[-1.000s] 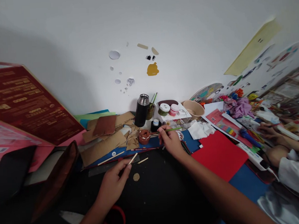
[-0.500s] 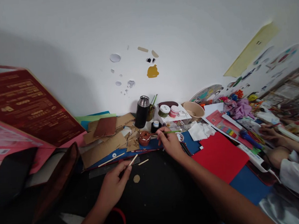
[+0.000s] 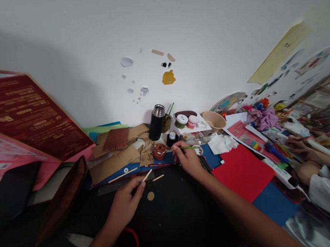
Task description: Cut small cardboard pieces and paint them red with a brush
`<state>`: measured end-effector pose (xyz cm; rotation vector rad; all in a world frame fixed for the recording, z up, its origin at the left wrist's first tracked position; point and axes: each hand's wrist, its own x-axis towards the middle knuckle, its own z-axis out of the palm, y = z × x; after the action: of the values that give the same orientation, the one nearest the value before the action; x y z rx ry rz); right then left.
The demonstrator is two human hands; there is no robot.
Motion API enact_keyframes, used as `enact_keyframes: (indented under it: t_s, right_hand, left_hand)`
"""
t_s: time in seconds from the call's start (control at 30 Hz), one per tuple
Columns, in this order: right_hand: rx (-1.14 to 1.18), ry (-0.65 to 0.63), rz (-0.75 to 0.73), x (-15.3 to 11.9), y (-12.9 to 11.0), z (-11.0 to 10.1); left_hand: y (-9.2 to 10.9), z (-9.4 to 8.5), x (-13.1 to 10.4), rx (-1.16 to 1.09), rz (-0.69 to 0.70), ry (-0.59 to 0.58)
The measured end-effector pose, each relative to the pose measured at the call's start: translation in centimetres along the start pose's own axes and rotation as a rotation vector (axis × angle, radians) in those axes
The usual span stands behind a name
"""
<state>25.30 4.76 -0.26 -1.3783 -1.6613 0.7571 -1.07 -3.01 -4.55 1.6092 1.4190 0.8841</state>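
Note:
Between the fingers of my left hand [image 3: 128,200] is a short pale wooden stick [image 3: 147,175], tilted up to the right. My right hand [image 3: 187,157] grips a thin green paintbrush [image 3: 191,147], whose tip end points left at an open jar of brown paint [image 3: 159,153]. Another short stick [image 3: 158,177] and a small round tan disc [image 3: 150,196] lie on the black surface. A longer stick [image 3: 122,175] rests near the cardboard pieces [image 3: 114,164].
Behind the jar stand a black flask [image 3: 156,123], an ink bottle [image 3: 172,138] and lidded paint pots [image 3: 181,121]. Red paper [image 3: 244,172] lies right. Scissors with a red handle [image 3: 136,240] are near my left forearm. Another person's arm [image 3: 318,159] is far right.
The brush in my right hand has shifted slightly left, its tip end closer to the brown paint jar. My left hand has barely moved.

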Motion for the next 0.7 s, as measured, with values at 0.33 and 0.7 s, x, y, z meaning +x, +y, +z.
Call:
enact_keyframes:
  t_s: [0.33, 0.7]
  right_hand:
    - [-0.071, -0.038, -0.050, -0.2, -1.0, -0.6]
    - [-0.137, -0.038, -0.099, -0.3, -0.8, -0.8]
  left_hand:
    - [0.4, -0.2, 0.1, 0.004, -0.011, -0.011]
    - [0.2, 0.0, 0.0, 0.007, -0.001, 0.007]
